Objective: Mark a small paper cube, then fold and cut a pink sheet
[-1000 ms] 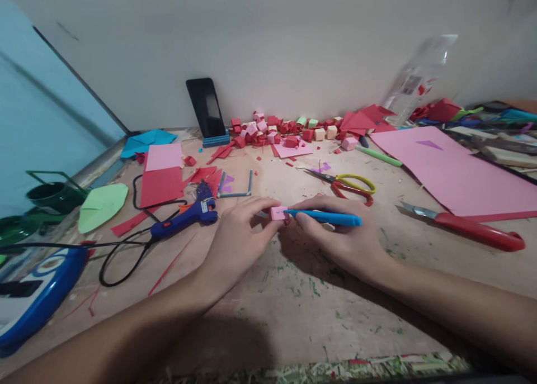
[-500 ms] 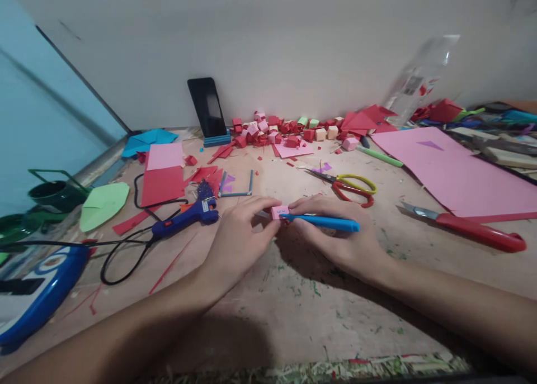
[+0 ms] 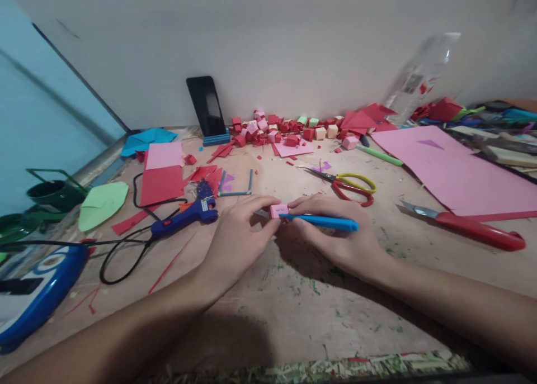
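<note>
A small pink paper cube (image 3: 278,209) sits between my two hands, with little dark drawn marks on the side facing me. My left hand (image 3: 235,236) pinches it between thumb and fingers from the left. In my right hand (image 3: 350,238) is a blue pen (image 3: 329,222), lying nearly level, its tip touching or very close to the cube's face. The fingertips of that hand also rest against the cube's right side. Just beyond the hands lies an open frame of thin blue sticks (image 3: 235,193).
Scissors (image 3: 354,184) and a red-handled knife (image 3: 478,229) lie to the right, near large pink paper (image 3: 457,166). A blue glue gun (image 3: 180,219) with a looped cord is at left. Behind stand a phone (image 3: 206,105), many paper cubes (image 3: 272,128) and a tilted bottle (image 3: 422,79).
Almost nothing differs. Both hands, the cube and the pen keep their places, and the whole view has shifted very slightly.
</note>
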Demonstrator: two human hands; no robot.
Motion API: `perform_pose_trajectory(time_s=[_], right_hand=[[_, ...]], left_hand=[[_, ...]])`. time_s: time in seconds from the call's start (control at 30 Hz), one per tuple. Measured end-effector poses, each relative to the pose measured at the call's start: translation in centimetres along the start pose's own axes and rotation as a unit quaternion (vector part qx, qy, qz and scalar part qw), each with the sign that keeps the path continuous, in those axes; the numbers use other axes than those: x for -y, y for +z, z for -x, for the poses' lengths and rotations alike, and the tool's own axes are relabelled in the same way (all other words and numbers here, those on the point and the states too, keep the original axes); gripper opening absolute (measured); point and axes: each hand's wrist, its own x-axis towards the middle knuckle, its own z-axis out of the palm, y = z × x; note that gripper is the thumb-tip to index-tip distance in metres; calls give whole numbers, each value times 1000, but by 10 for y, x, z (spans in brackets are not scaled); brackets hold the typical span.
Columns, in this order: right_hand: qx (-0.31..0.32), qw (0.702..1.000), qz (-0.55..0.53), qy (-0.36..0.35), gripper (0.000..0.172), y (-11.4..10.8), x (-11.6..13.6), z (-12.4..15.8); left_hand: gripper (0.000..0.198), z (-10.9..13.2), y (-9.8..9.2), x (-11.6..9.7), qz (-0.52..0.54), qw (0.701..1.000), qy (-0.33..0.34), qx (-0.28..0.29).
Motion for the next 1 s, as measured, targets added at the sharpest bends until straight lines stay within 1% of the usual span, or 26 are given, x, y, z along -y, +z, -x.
perform_pose_trajectory(time_s=[0.17, 0.53, 0.7, 0.83, 1.0], right_hand=[[-2, 1000, 0, -4, 17, 0, -1, 0], [-9, 1000, 18, 19, 15, -1, 1, 0], [-17, 999, 9, 26, 15, 0, -1, 1], [-18, 999, 26, 40, 12, 0, -1, 2], [-23, 998, 36, 36, 12, 0, -1, 2]], left_hand=[[16, 0, 1, 1, -5, 1000, -1, 0], [17, 0, 1, 1, 7, 1000, -9, 0], [18, 0, 1, 2, 6, 1000, -9, -3], [17, 0, 2, 2, 0, 1000, -9, -5], [16, 1, 2, 2, 8, 1000, -7, -3]])
